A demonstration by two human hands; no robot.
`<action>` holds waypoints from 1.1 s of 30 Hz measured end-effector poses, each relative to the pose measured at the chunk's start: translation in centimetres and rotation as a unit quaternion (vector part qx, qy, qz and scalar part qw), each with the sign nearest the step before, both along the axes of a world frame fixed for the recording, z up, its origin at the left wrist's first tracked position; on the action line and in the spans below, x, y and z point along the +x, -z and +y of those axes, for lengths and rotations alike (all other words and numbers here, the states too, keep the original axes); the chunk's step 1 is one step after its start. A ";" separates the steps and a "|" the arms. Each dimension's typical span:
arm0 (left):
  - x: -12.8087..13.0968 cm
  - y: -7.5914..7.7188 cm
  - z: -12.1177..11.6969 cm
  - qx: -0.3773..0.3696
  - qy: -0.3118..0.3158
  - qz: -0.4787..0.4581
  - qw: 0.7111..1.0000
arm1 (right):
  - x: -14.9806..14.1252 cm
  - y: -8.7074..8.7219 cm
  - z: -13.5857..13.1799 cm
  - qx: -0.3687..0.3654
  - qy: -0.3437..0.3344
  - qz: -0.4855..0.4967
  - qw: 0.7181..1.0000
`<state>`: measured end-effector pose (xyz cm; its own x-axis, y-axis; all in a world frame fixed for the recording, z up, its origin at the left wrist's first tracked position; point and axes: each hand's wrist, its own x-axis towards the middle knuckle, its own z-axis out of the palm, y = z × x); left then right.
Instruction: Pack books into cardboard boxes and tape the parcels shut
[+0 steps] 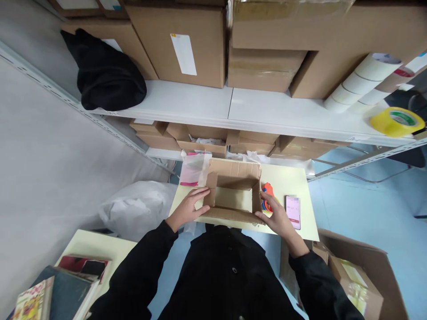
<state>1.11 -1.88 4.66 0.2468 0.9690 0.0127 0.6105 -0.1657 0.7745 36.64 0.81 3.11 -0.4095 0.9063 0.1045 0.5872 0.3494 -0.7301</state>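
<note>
nearest: a black buttoned garment (230,275) with long sleeves, on the near side of the open carton.

near left of the carton: a cream side table (88,240) bearing a dark blue book (63,291), a red-and-black book (80,264) and a book with a floral cover (31,304); titles not legible.

near right of the carton: a large brown box (365,262), holding a smaller taped box (362,284).

left hand (191,206): fingers and thumb spread, resting against the left side of the carton.

right hand (278,218): likewise unclosed, fingers at the carton's right side, thumb at its near right corner.

open carton (235,169): brown cardboard, unprinted where visible, top open, standing on the table between the hands.

table (305,189): pale yellow, smooth, under the carton.

right of the carton: an orange-and-blue object (268,190), partly hidden by the right hand; beyond it a phone (292,212), screen lit pink, text too small to read.

left of the carton: a pink packet (193,171), beside its far corner; farther left, a white plastic bag (140,209) by the grey wall (50,155).

beyond the carton: a pale metal shelf (267,106) bearing black cloth (106,75), a closed box (150,40) with a white label (184,54), illegible, white rolls (360,80), and a yellow tape roll (396,122), green print inside its core unreadable.

right of the shelf: light blue floor (343,200).
</note>
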 end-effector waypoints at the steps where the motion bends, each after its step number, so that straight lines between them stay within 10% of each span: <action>1: -0.3 -0.1 0.1 -0.003 0.029 0.013 0.999 | 0.1 -0.1 0.1 0.002 -0.014 -0.009 1.000; 9: -2.7 1.0 0.6 0.028 0.111 0.121 0.986 | 1.8 -0.1 1.2 0.018 -0.125 -0.061 0.990; 18: -1.3 1.4 1.2 0.100 0.064 0.101 0.988 | 1.3 0.5 0.9 0.008 -0.045 -0.098 0.994; 33: 0.5 5.7 1.7 0.101 -0.156 -0.043 0.982 | 1.7 2.8 4.9 -0.081 0.076 -0.018 0.994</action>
<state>1.64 -0.21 -1.09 -0.0718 0.9729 0.2196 0.5897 -0.1361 0.7960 38.30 5.69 0.35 -0.2680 0.9615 -0.0602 0.6511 0.1347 -0.7469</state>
